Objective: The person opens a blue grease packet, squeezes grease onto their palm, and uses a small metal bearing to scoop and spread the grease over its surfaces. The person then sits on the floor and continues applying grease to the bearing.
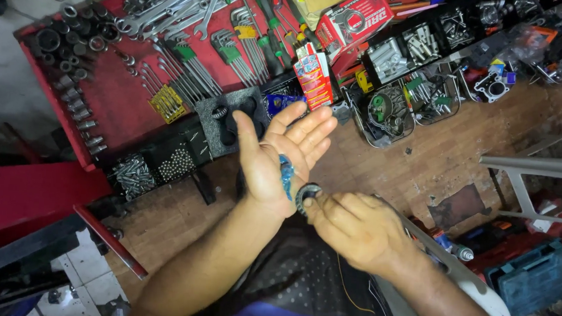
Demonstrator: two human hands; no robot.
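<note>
your left hand [281, 158] is held flat and palm up above the wooden floor [423, 167], fingers spread loosely toward the far side, with a streak of blue grease [286, 174] lying across the palm near its heel. your right hand [354, 231] is closed in a pinch around a small dark round bearing [306, 197], thumb and forefinger on its rim, and the bearing touches the heel edge of your left palm just beside the grease.

past your left fingertips, at the near right corner of the red tool drawer [122, 103], a red and white tube box [315, 79] stands on end, close to your fingers but not touching. the drawer fills the far left, with combination wrenches [173, 8] along its back edge, hex key sets [195, 68] in the middle and sockets [73, 54] down its left edge. at its near edge sit small black bins of bolts and steel balls [157, 167].

to the far right, open black parts trays [417, 49] run along the back, and an engine cover [388, 112] lies in front of them. the bare floor between that cover and your right wrist is the widest open stretch. low on the right a white chair edge [474, 287] sits under your right forearm, and a teal tool case [537, 274] lies beyond it.
</note>
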